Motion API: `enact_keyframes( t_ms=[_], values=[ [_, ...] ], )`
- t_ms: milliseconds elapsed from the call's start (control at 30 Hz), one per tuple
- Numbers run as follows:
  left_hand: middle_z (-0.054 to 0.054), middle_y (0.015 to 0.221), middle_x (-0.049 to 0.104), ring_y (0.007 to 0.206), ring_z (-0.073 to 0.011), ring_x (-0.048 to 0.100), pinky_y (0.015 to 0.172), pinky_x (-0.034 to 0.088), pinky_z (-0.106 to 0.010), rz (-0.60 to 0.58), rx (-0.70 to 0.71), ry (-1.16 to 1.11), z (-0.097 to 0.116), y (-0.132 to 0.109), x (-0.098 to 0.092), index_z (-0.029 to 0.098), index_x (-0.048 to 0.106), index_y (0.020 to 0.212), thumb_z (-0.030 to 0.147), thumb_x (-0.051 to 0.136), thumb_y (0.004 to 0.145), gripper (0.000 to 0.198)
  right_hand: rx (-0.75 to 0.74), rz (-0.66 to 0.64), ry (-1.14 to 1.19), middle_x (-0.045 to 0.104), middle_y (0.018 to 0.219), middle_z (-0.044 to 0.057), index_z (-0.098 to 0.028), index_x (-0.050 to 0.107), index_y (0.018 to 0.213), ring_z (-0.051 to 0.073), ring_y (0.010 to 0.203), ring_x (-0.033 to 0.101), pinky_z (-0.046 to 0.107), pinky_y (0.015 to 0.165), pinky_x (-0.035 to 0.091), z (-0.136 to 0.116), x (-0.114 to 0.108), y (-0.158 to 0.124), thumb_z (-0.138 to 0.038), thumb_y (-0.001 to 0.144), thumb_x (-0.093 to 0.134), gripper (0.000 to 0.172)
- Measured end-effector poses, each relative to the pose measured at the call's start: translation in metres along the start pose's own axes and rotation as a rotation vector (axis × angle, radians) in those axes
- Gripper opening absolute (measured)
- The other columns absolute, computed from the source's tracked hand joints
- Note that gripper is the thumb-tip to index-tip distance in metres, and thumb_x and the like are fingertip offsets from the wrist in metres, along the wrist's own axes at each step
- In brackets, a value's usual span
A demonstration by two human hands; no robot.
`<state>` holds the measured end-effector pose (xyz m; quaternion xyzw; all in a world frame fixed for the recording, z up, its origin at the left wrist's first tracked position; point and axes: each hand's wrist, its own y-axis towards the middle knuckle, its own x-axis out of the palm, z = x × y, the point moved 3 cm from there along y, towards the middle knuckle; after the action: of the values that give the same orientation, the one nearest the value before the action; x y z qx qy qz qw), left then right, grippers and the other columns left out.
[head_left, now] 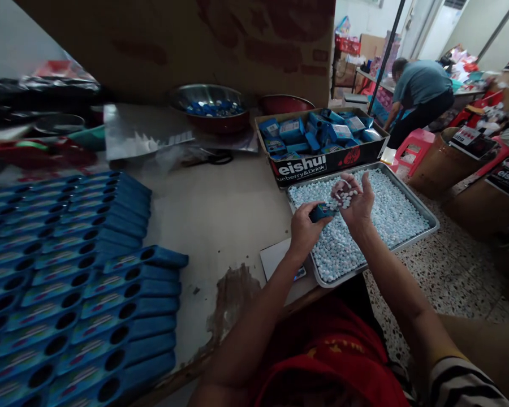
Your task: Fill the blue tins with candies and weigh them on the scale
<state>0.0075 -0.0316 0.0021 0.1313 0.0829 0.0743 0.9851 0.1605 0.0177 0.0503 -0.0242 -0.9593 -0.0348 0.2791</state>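
My left hand [304,228] grips a small blue box [321,212] over the metal tray [428,217]. My right hand [354,200] is cupped, palm up, with several small pale tablets [345,196] lying in it right beside the box's open end. The tray is filled with many pale blue and white tablets [390,217]. Both hands hover just above the tray's left part.
Rows of flat blue boxes [80,282] cover the table's left side. A cardboard carton [322,161] with blue boxes stands behind the tray, a metal bowl [210,107] farther back. A small scale [277,260] lies beside the tray. Another person [419,93] bends over at the back right.
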Motion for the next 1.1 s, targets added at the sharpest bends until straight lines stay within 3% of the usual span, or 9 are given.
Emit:
enact_keyframes(
  t_ms=[200,333,433,533,667,733,867,1000,1100],
  values=[
    [-0.004,0.105,0.079,0.098,-0.0236,0.071,0.096,0.056,-0.037,-0.011,-0.165,-0.270,-0.023,0.002,-0.008,0.022,0.079,0.116,0.029,0.091,0.070,0.049,-0.022,0.106,-0.266,0.076,0.126,0.012,-0.027,0.073,0.108,0.032,0.126,0.064,0.050,0.100,0.053,-0.002,-0.054,0.017,-0.092,0.087,0.038,0.077],
    [-0.003,0.105,0.078,0.096,-0.0209,0.071,0.092,0.057,-0.032,-0.032,-0.195,-0.344,-0.031,0.004,-0.009,0.020,0.077,0.114,0.032,0.093,0.067,0.051,-0.073,0.100,-0.826,0.075,0.129,0.011,-0.026,0.077,0.100,0.034,0.131,0.062,0.054,0.111,0.046,0.001,-0.093,0.009,-0.079,0.083,0.065,0.058],
    [-0.004,0.106,0.077,0.098,-0.0225,0.071,0.095,0.057,-0.035,-0.066,-0.167,-0.286,-0.023,0.005,-0.006,0.021,0.077,0.116,0.032,0.091,0.071,0.049,-0.181,-0.090,-1.170,0.076,0.118,0.011,-0.025,0.079,0.096,0.033,0.122,0.066,0.051,0.112,0.046,0.001,-0.106,-0.006,-0.070,0.088,0.069,0.047],
    [-0.004,0.109,0.078,0.105,-0.0256,0.071,0.102,0.055,-0.037,-0.062,-0.078,-0.134,-0.011,0.007,-0.009,0.023,0.080,0.111,0.026,0.091,0.070,0.043,-0.122,-0.360,-1.474,0.076,0.121,0.013,-0.025,0.080,0.114,0.034,0.118,0.067,0.051,0.110,0.047,0.005,-0.109,-0.021,-0.063,0.091,0.073,0.045],
    [-0.004,0.110,0.079,0.106,-0.0255,0.072,0.101,0.056,-0.037,-0.064,-0.115,-0.207,-0.013,0.011,-0.018,0.023,0.079,0.115,0.029,0.090,0.073,0.044,-0.077,-0.537,-1.757,0.059,0.152,0.019,-0.025,0.063,0.149,0.043,0.136,0.055,0.056,0.115,0.043,0.020,-0.099,-0.035,-0.067,0.083,0.081,0.081],
    [-0.004,0.112,0.080,0.106,-0.0252,0.073,0.099,0.057,-0.036,-0.106,-0.157,-0.317,-0.019,0.012,-0.020,0.022,0.078,0.115,0.032,0.091,0.072,0.045,-0.119,-0.585,-1.809,0.059,0.151,0.020,-0.023,0.060,0.151,0.043,0.136,0.053,0.056,0.115,0.042,0.031,-0.093,-0.038,-0.067,0.088,0.075,0.078],
    [-0.007,0.127,0.079,0.122,-0.0283,0.072,0.106,0.057,-0.040,-0.218,-0.164,-0.498,-0.029,0.008,-0.025,0.025,0.076,0.115,0.032,0.091,0.073,0.046,-0.170,-0.630,-1.653,0.071,0.111,0.013,-0.021,0.073,0.114,0.031,0.107,0.063,0.043,0.097,0.049,0.048,-0.089,-0.032,-0.050,0.100,0.060,0.035],
    [-0.009,0.132,0.078,0.139,-0.0326,0.066,0.119,0.050,-0.048,-0.261,-0.135,-0.558,-0.037,0.004,-0.036,0.025,0.076,0.112,0.034,0.096,0.069,0.048,0.003,-0.234,-1.071,0.062,0.071,0.001,-0.024,0.070,0.082,0.019,0.068,0.055,0.031,0.065,0.044,0.044,-0.101,-0.010,-0.057,0.092,0.066,0.035],
    [-0.009,0.128,0.080,0.134,-0.0321,0.068,0.118,0.050,-0.047,-0.266,-0.143,-0.551,-0.041,0.006,-0.042,0.025,0.078,0.111,0.034,0.097,0.068,0.048,0.249,-0.058,-0.376,0.062,0.068,-0.001,-0.024,0.069,0.082,0.014,0.055,0.047,0.026,0.050,0.034,0.036,-0.104,0.002,-0.054,0.083,0.074,0.030]
  ],
)
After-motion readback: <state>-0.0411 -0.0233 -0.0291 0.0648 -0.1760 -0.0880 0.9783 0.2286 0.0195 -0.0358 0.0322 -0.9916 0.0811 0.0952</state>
